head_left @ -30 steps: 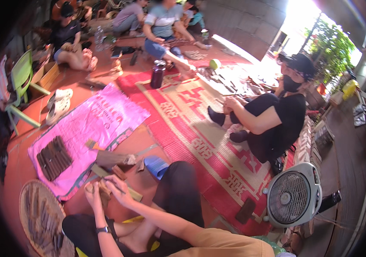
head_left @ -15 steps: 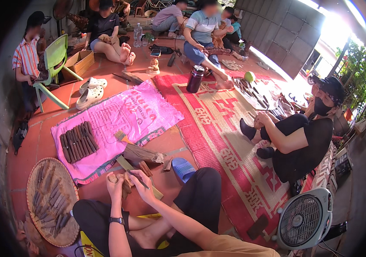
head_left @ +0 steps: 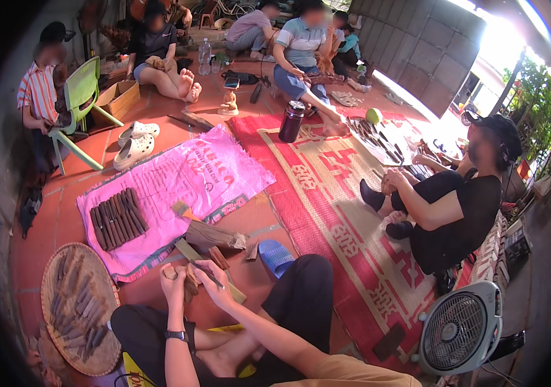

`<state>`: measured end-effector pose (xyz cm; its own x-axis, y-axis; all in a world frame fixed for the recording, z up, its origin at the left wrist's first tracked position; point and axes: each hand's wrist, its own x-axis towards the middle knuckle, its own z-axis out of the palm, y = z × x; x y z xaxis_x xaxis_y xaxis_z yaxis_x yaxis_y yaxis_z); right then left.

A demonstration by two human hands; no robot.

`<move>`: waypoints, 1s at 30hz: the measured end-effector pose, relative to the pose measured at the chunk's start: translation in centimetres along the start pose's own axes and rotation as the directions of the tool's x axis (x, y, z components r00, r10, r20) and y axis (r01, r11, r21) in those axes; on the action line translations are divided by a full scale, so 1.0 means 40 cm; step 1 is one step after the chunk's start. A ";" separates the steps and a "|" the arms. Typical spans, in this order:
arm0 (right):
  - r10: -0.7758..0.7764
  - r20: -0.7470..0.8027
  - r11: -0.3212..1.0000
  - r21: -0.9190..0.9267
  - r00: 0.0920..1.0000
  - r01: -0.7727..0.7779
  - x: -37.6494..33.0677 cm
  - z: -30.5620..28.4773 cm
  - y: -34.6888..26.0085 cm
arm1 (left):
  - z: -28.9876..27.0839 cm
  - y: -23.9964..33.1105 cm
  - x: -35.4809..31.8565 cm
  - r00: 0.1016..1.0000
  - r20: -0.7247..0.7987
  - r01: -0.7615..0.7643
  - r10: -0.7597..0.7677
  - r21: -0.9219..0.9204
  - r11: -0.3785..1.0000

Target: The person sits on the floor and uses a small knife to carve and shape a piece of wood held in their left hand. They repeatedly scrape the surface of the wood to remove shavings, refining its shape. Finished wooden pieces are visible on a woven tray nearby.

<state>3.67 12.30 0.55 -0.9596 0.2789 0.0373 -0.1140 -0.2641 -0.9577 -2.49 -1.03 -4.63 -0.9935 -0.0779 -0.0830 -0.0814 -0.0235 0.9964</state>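
Note:
My left hand (head_left: 173,281) is closed round a small brown wooden piece (head_left: 191,284), held low in front of my crossed legs. My right hand (head_left: 213,276) pinches a slim dark carving tool (head_left: 218,284) against the wood. Its working tip is too small to make out. Just beyond my hands a greenish flat strip (head_left: 187,250) lies on the floor, partly hidden by them. Beside it are a short reddish wood piece (head_left: 218,257) and a larger brown wood block (head_left: 214,236). A brush (head_left: 185,210) rests at the edge of a pink sack (head_left: 178,171).
A row of dark tool handles (head_left: 119,219) lies on the sack. At left is a round woven basket (head_left: 111,338) of similar tools. A blue slipper (head_left: 276,258) lies by my right knee. A fan (head_left: 459,327) and a seated co-worker (head_left: 459,206) are at right.
My hands stay almost in place, with the wood and tool still in them. The view has shifted slightly. In the background, a person in a striped shirt has lowered a raised hand.

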 end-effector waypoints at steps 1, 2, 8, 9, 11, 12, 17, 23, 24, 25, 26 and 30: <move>0.001 0.001 1.000 -0.001 1.000 -0.001 0.001 0.002 -0.001 | -0.005 -0.009 0.005 1.000 -0.006 -0.025 0.025 0.035 0.999; 0.003 0.003 1.000 -0.003 1.000 -0.003 0.003 0.004 -0.002 | -0.010 -0.018 0.008 1.000 -0.005 -0.019 0.019 0.038 0.999; -0.022 0.003 1.000 0.019 1.000 0.022 0.001 -0.002 0.001 | 0.005 0.009 -0.006 0.999 -0.008 0.035 -0.035 0.003 0.999; -0.031 0.007 0.999 0.028 1.000 0.030 0.002 -0.002 0.002 | 0.004 0.010 -0.006 0.999 -0.001 0.042 -0.042 -0.022 0.999; -0.025 0.001 0.998 0.055 1.000 0.025 0.002 0.001 0.006 | 0.004 0.012 -0.006 0.999 0.001 0.043 -0.042 -0.037 0.998; -0.021 -0.004 0.998 0.067 1.000 0.022 0.002 0.000 0.006 | 0.007 0.016 -0.009 0.999 -0.002 0.037 -0.037 -0.026 0.999; -0.005 -0.003 1.000 0.026 1.000 0.006 0.002 -0.004 0.004 | 0.010 0.027 -0.012 1.000 0.010 0.014 -0.014 -0.017 1.000; 0.003 0.000 1.000 0.025 1.000 -0.003 0.000 -0.007 0.009 | 0.014 0.038 -0.019 1.000 0.001 0.015 -0.016 0.024 1.000; 0.005 0.000 1.000 0.026 1.000 -0.005 -0.001 -0.006 0.007 | 0.011 0.036 -0.016 1.000 -0.003 0.010 -0.010 0.033 0.999; 0.003 0.001 1.000 0.025 1.000 -0.003 -0.001 -0.004 0.006 | 0.009 0.033 -0.013 1.000 -0.007 0.005 -0.004 0.042 0.999; 0.001 0.002 1.000 0.023 1.000 -0.001 0.000 -0.003 0.005 | 0.007 0.029 -0.011 1.000 -0.002 0.021 -0.021 0.023 1.000; -0.015 0.001 1.000 -0.003 1.000 0.015 0.002 -0.005 0.005 | 0.013 0.042 -0.023 1.000 0.006 0.003 -0.003 0.034 0.999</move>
<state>3.62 12.44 0.31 -0.9580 0.2820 0.0524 -0.1281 -0.2571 -0.9579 -1.77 -0.49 -2.89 -0.9938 -0.0714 -0.0857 -0.0867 0.0098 0.9962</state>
